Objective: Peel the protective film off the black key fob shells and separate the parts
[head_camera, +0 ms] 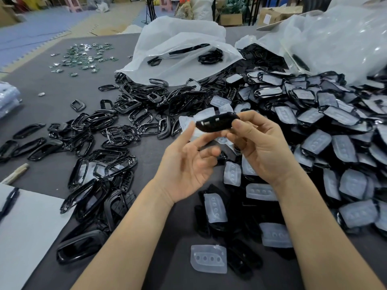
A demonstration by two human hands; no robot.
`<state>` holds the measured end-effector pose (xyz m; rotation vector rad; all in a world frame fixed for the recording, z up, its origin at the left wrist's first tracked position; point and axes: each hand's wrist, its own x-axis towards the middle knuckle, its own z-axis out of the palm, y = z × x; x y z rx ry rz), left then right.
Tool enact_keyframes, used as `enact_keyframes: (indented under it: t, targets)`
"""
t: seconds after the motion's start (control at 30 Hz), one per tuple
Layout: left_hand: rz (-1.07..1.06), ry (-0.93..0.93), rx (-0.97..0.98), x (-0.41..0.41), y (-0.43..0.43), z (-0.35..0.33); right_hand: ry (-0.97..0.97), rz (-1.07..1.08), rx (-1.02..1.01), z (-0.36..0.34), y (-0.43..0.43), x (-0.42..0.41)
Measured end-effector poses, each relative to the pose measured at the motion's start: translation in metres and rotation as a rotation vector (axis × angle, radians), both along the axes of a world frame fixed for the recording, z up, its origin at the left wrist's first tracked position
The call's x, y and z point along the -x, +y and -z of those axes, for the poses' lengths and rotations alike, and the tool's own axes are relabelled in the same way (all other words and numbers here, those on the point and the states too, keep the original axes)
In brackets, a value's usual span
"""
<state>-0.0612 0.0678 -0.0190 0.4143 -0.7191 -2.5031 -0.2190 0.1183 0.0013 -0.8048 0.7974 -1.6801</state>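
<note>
A black key fob shell (pixel 215 122) with small button openings is held up over the table's middle. My right hand (pixel 261 149) pinches its right end between thumb and fingertips. My left hand (pixel 188 164) is palm up just below and left of it, fingers loosely spread, the forefinger reaching toward the shell's left end; whether it touches I cannot tell. A big heap of film-covered shells (pixel 326 126) fills the right side. Peeled translucent films (pixel 209 258) lie near the front. Bare black frames (pixel 117 130) are scattered to the left.
Two white plastic bags (pixel 180 45) lie open at the back, with black parts inside. Small green circuit boards (pixel 83 57) are strewn at the far left. A white sheet (pixel 27 227) with a black pen covers the near left corner. The grey table top (pixel 41 84) shows between piles.
</note>
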Motion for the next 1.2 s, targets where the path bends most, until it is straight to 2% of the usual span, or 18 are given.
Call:
enact_keyframes:
  t: [0.07,0.17,0.27,0.37,0.5,0.6,0.73,0.9,1.07,1.2]
  targets:
    - [0.067,0.082,-0.078,-0.006,-0.003,0.0,0.116,-0.02,0.017,0.0,0.001,0.004]
    - [0.105,0.055,-0.054,-0.008,-0.005,0.001,0.33,-0.081,-0.01,0.002,0.002,0.01]
    - [0.106,0.034,-0.028,-0.011,-0.005,0.0,0.39,-0.119,-0.016,0.002,0.002,0.01]
    - [-0.05,0.016,-0.041,-0.011,-0.009,0.001,0.456,0.048,-0.02,0.002,0.001,0.01]
    - [-0.302,0.09,-0.126,-0.012,-0.016,0.0,1.052,0.475,-0.158,0.011,-0.002,0.014]
    - [-0.371,0.108,-0.187,-0.012,-0.018,0.0,1.315,0.466,-0.202,0.021,-0.006,0.011]
    - [-0.364,0.085,-0.164,-0.01,-0.015,-0.003,1.661,0.391,-0.296,0.03,-0.01,0.003]
    - [-0.369,0.05,-0.124,-0.009,-0.016,0.0,1.698,0.365,-0.34,0.033,-0.01,0.002]
    - [-0.357,-0.094,0.016,-0.007,-0.015,0.004,1.527,0.422,-0.328,0.03,-0.009,0.003]
    - [-0.32,-0.128,0.116,-0.004,-0.015,0.008,1.417,0.595,-0.25,0.025,-0.008,0.002]
